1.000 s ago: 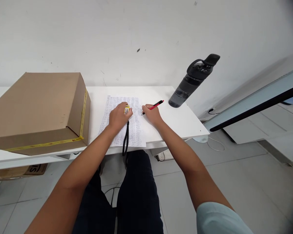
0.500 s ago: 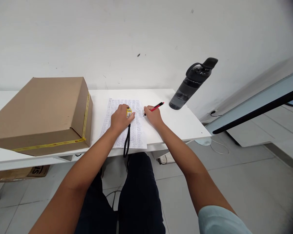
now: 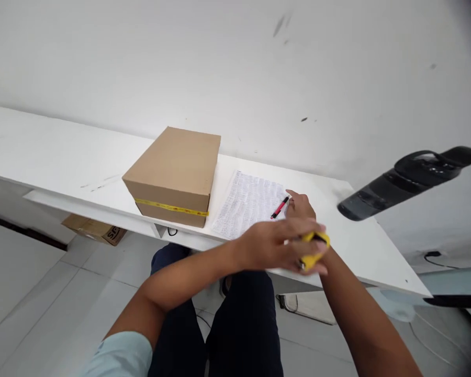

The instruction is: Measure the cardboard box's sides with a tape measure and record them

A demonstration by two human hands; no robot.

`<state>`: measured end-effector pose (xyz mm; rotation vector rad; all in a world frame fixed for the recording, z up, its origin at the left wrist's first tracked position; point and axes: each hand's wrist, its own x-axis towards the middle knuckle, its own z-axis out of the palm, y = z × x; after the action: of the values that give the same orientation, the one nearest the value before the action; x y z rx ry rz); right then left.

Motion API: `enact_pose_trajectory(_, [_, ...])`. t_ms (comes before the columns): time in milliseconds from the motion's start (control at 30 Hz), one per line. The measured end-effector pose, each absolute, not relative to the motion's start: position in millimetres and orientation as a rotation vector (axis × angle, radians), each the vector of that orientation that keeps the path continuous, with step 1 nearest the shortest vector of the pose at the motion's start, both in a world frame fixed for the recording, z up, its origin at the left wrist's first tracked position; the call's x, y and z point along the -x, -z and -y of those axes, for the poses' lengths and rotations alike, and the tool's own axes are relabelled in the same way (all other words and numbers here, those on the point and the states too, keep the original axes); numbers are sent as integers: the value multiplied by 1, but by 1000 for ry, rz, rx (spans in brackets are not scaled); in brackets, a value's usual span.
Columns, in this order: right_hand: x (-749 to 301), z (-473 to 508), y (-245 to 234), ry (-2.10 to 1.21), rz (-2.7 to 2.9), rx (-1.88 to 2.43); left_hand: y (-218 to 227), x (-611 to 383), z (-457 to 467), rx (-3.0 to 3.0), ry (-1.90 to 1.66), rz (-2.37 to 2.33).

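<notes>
My left hand (image 3: 275, 243) is raised above the table's front edge, its fingers wrapped around a yellow tape measure (image 3: 314, 252). It is somewhat blurred and passes in front of my right forearm. A red and black pen (image 3: 279, 208) lies on the right side of a sheet of paper (image 3: 249, 201) covered in handwriting. Close to the pen's upper end, my right hand (image 3: 300, 204) rests at the paper's right edge with a finger stretched out. My left hand partly covers it.
Left of the paper stands a closed cardboard box (image 3: 176, 167) with yellow tape around its side. A dark water bottle (image 3: 400, 183) stands on the white table (image 3: 58, 146) at the right. Another carton (image 3: 96, 229) is below the table, and a wall rises behind.
My right hand has let go of the pen, which now lies on the paper. My left hand has lifted the tape measure off the paper and moved right. The view has swung left.
</notes>
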<state>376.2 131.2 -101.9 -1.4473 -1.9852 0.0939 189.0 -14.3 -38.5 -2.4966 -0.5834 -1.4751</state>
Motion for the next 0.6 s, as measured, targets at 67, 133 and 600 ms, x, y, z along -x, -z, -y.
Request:
enact_pose_trajectory(67, [-366,-102,92,-173,1888,1390,30,-169,55,2362,1620,440])
enact_pose_trajectory(133, [-352,-52,84,-505,1689,1190,25,-142,90,2300,1669,468])
enact_pose_trajectory(600, [-219,123,56,-1490,1446,648,31,-18,183,2456,1562,1753])
